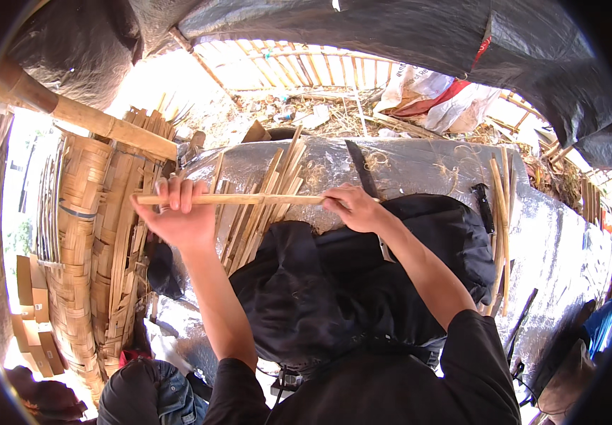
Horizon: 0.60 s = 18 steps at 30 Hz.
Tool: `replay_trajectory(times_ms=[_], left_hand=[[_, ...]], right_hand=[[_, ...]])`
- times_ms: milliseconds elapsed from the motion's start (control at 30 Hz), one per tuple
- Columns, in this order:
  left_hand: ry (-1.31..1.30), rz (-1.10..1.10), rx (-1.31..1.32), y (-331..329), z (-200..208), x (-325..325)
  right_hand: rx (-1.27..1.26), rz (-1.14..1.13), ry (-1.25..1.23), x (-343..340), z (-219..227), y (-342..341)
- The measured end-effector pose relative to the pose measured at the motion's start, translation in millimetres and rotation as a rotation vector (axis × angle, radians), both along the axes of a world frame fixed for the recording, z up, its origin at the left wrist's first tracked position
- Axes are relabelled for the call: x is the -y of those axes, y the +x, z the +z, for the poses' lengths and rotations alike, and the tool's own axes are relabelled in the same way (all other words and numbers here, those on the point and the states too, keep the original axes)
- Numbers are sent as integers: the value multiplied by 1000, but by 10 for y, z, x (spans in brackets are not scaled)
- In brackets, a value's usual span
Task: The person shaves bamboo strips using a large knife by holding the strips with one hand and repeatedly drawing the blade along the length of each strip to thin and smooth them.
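A pale bamboo strip [260, 200] lies level across the front of me, above my lap. My left hand [182, 216] is at its left part, palm turned up, with the fingers curled over it. At the other end, my right hand [354, 207] pinches the strip between thumb and fingers. Just behind the right hand a long dark blade [359, 164] slants over the silvery sheet; its lower part is hidden. Several split bamboo strips [267, 177] lie in a loose bundle beyond and below the held one.
Black cloth [348, 276] covers my lap. A silvery sheet [426, 159] spreads around me, with curly shavings [447, 177] on it. More strips [500, 227] and a black sheath-like object [483, 205] lie at right. Woven bamboo [79, 234] stands at left; a dark tarp [391, 32] hangs overhead.
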<state>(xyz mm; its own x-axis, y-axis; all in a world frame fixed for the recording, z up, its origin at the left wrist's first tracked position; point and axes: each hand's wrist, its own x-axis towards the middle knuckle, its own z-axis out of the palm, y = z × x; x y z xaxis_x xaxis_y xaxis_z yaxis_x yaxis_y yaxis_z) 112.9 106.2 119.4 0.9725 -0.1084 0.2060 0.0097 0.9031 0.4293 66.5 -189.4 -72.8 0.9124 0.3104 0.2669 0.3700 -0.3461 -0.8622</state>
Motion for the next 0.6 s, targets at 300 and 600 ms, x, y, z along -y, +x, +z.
replay_trajectory(times_ms=[300,600], left_hand=[[289,388,181,-304,547,573],[474,405,206,-530,62,1120]], right_hand=[[-534,-596,-486,137,-159,-712],[-1064,-536,202,528,-774,-786]])
